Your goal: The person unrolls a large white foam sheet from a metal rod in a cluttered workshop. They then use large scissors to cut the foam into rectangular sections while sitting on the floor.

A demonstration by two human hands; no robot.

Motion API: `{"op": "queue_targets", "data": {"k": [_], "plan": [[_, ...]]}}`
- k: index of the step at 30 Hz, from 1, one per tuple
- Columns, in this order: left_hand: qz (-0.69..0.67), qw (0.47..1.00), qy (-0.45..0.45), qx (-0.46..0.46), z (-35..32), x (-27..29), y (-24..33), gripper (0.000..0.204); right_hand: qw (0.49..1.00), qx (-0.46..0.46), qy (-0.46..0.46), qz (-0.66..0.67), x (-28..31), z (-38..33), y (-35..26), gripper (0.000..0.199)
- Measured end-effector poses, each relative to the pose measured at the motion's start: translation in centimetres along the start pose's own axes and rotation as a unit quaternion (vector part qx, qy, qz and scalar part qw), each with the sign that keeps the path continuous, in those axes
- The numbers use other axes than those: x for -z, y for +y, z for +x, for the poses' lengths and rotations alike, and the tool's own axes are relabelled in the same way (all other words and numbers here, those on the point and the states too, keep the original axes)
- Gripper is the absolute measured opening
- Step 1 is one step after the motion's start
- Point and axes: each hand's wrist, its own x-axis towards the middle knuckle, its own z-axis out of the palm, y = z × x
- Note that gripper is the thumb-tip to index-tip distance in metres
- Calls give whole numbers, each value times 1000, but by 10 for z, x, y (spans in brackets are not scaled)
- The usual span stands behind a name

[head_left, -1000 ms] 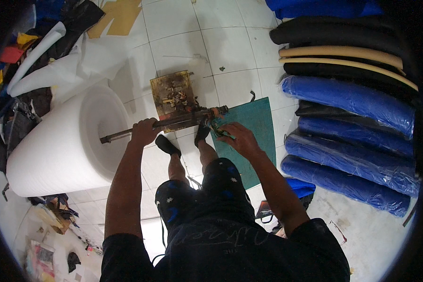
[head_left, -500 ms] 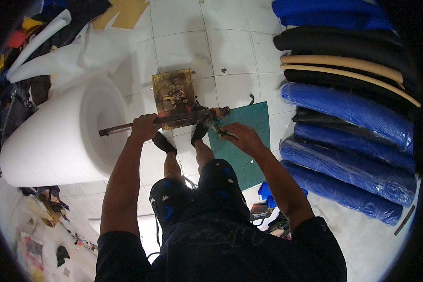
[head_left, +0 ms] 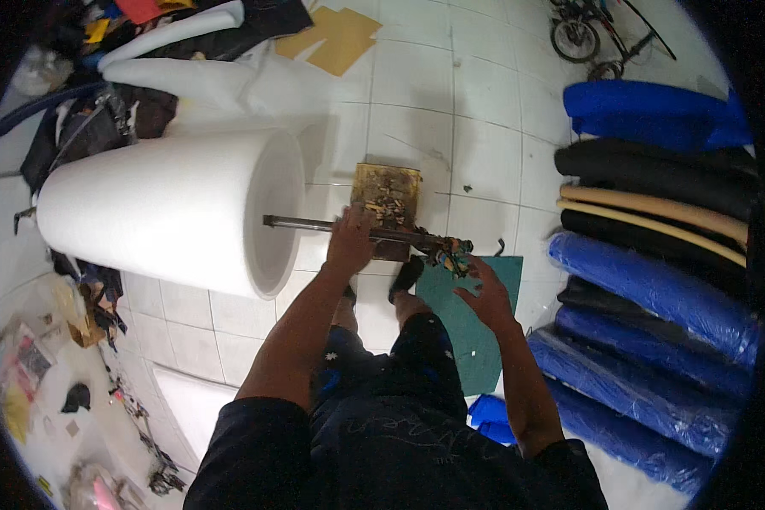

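The left hand (head_left: 349,240) grasps the bar (head_left: 302,223), which crosses the near edge of the tray (head_left: 368,179), its tangled end by the mat's (head_left: 480,327) far left corner. The right hand (head_left: 487,295), fingers parted, is beside that end; contact unclear.

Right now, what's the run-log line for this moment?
left hand across dark bar | right hand open beside tangled bundle | bundle at bar's right end | white roll at left

We look steeply down from the head through one wide fisheye lens, with our left hand (head_left: 350,244) and right hand (head_left: 491,297) nearer than the tiled floor (head_left: 489,153).
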Motion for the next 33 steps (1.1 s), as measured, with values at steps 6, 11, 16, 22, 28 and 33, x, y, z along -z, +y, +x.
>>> {"op": "queue_targets", "data": {"k": [6, 11, 16, 22, 28, 33], "plan": [[-224, 965, 24, 133, -114, 50, -4, 37, 999, -26, -12, 43, 22, -16, 31, 65], [-221, 852, 166, 445, -292, 2, -33, 34, 993, 99, -4, 62, 63, 21, 94, 56], [-263, 601, 167, 736, -489, -102, 68, 42, 972, 218, 91, -13, 119, 105, -14, 43], [-430, 447, 65, 782, -541, -178, 240, 47, 817, 549, -102, -144, 7, 146, -209, 45], [-492, 373, 160, 770, -480, -153, 279, 46, 688, 613, -148, -359, -155, 92, -290, 71], [-519, 414, 219, 715, -489, -125, 255, 50, 662, 557, -79, -495, -219, 81, -313, 73]]}}
